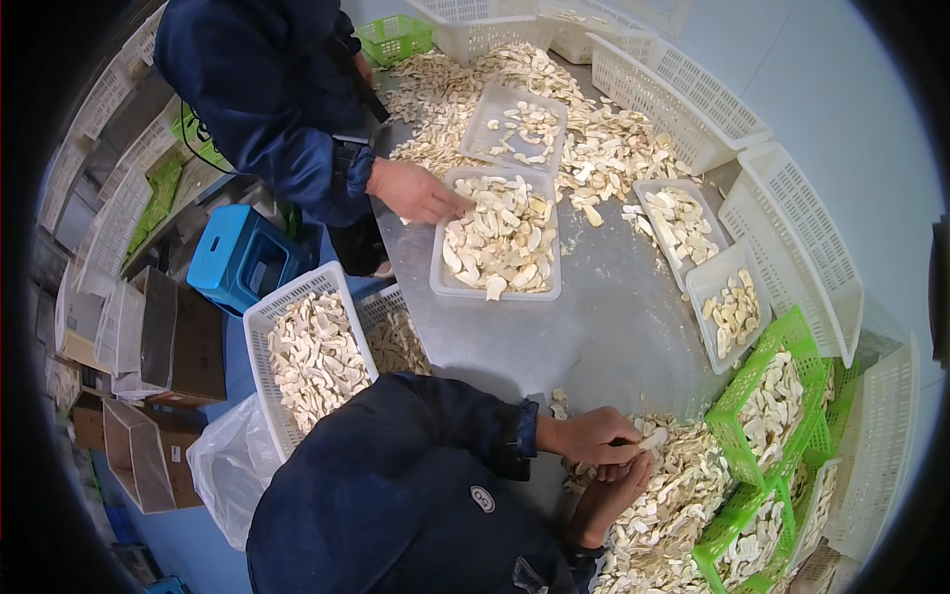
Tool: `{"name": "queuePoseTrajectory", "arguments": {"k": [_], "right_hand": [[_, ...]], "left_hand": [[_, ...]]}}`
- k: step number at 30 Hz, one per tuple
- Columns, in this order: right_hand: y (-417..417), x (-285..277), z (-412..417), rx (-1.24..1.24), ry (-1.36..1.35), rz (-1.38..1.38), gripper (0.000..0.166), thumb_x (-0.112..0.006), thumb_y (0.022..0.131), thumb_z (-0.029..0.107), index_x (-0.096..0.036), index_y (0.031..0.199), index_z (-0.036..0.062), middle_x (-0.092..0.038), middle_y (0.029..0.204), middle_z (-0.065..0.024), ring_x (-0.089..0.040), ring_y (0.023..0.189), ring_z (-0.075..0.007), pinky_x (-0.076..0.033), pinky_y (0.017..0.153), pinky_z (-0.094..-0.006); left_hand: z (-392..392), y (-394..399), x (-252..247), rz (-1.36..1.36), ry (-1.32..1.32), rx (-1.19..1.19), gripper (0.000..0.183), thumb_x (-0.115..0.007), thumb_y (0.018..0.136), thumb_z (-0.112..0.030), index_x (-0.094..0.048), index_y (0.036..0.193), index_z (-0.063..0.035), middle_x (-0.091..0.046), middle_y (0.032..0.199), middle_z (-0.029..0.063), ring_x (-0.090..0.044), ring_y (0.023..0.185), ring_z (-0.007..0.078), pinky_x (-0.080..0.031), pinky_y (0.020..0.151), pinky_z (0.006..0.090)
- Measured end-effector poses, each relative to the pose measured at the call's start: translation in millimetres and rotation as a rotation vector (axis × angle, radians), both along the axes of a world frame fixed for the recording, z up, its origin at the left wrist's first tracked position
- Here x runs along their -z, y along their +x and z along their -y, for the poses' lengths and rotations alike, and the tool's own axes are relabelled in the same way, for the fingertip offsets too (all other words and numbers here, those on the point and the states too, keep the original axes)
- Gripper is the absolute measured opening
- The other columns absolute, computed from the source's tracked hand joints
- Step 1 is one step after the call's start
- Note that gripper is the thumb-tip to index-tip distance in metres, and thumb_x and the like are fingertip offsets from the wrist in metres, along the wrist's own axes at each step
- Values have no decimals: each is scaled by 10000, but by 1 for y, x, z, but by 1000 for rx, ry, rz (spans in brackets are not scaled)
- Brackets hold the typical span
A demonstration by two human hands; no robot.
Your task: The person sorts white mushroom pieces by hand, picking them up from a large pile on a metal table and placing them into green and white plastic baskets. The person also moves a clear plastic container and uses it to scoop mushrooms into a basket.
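Pale slices, apparently dried mushroom, form a large pile (pixel 668 505) at the table's lower right. My left hand (pixel 594 436), in a dark blue sleeve, reaches over this pile, its fingertips on one pale slice (pixel 653 438). Close below it is my right hand (pixel 617 494), fingers curled; whether it also grips a slice is unclear. Green plastic baskets (pixel 749 393) filled with slices line the pile's right side. Farther up, a co-worker's hand (pixel 419 191) touches slices in a translucent plastic tray (pixel 496 292).
Another heap of slices (pixel 445 111) covers the far part of the metal table (pixel 579 334). Small trays (pixel 731 256) and white perforated crates (pixel 787 230) stand along the right. On the left are a filled white crate (pixel 256 356), a blue stool (pixel 223 260) and cardboard boxes (pixel 171 475).
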State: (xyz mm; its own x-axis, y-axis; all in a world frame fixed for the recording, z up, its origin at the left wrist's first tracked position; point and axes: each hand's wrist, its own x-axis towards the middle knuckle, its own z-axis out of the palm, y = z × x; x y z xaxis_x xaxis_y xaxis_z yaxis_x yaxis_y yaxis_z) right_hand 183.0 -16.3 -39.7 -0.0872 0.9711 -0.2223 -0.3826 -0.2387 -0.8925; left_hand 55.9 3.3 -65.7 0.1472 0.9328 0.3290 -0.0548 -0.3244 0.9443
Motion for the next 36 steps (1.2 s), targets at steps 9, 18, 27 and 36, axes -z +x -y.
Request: {"name": "queuePoseTrajectory", "arguments": {"k": [9, 18, 27, 36], "right_hand": [[5, 7, -1, -19, 13, -2, 257, -449, 1025, 269, -381, 803, 157, -315, 677, 62, -306, 584, -23, -270, 533, -206], [2, 4, -1, -8, 35, 18, 300, -457, 1024, 278, -355, 767, 160, -287, 657, 64, -286, 574, -27, -263, 529, -212], [1, 1, 0, -1, 1, 7, 275, -466, 1023, 284, -393, 793, 154, -307, 666, 63, -292, 582, -25, -272, 536, -211], [2, 0, 0, -23, 6, 2, 260, -475, 1017, 289, -411, 806, 150, -328, 684, 62, -304, 594, -24, -276, 541, -212]], "left_hand": [[1, -3, -8, -1, 52, 20, 307, -573, 929, -160, -468, 691, 4, -587, 609, 102, -625, 541, 145, -488, 510, 277], [2, -2, -6, 28, 54, 31, 231, -579, 891, -112, -460, 723, -8, -586, 618, 88, -628, 559, 126, -490, 503, 270], [0, -2, -4, -1, 104, 10, 230, -571, 899, -111, -465, 726, -3, -589, 620, 85, -632, 562, 121, -504, 502, 264], [3, -4, -13, 58, 27, 69, 217, -554, 908, -98, -464, 732, -8, -605, 620, 69, -648, 562, 120, -518, 490, 260]]}}
